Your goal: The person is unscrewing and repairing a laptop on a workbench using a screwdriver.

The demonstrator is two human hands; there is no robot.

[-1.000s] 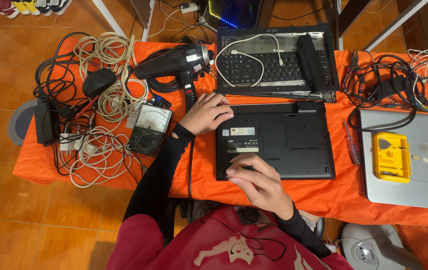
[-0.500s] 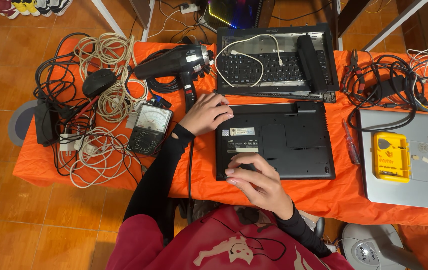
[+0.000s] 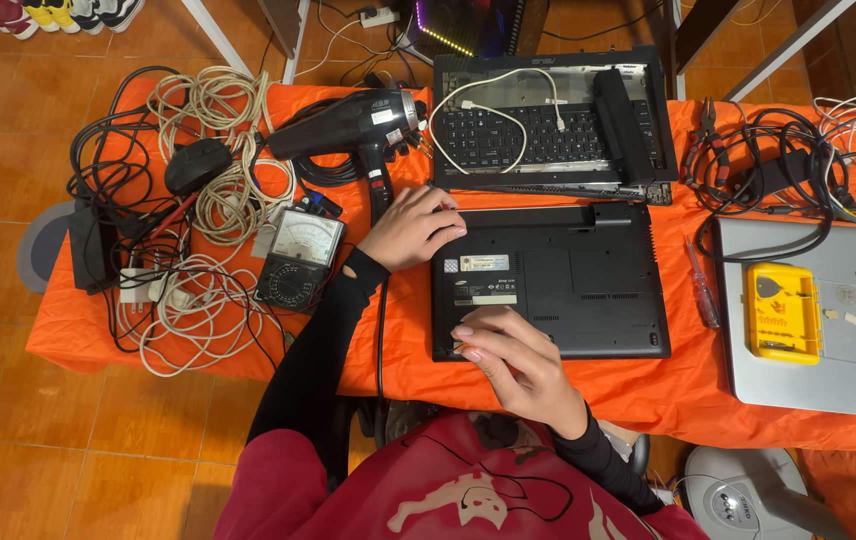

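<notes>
Item: one black laptop (image 3: 558,280), shut and lying underside up on the orange cloth (image 3: 398,330), directly under both hands.

Left hand (image 3: 410,228): loosely curled, fingers resting flat on the laptop's upper left corner; it pins rather than grips. Right hand (image 3: 508,362): fingers bent, tips pressing at the near left corner beside the label; nothing looks pinched between them, though the tips are partly hidden.

Handling, as I judge it: rigid plastic shell, moderately heavy, smooth and likely to slide on the cloth. Panels and vents look fragile, so hold it by the two long edges or opposite corners, never by a cover plate.

Count, placed from the hands:
- Opened laptop base with bare keyboard (image 3: 548,125), one, just beyond the left hand.
- Black heat gun (image 3: 348,125), one, beyond and left of the left hand.
- Analogue meter (image 3: 300,258), one, just left of the left wrist.
- Computer mouse (image 3: 198,165), one, far left among the cables.
- Silver laptop (image 3: 828,370), one, well right of the right hand, carrying one yellow bit case (image 3: 783,312).
- Screwdriver (image 3: 703,285), one, between the two shut laptops.
- Cable tangles, two heaps; individual cords cannot be counted.
</notes>
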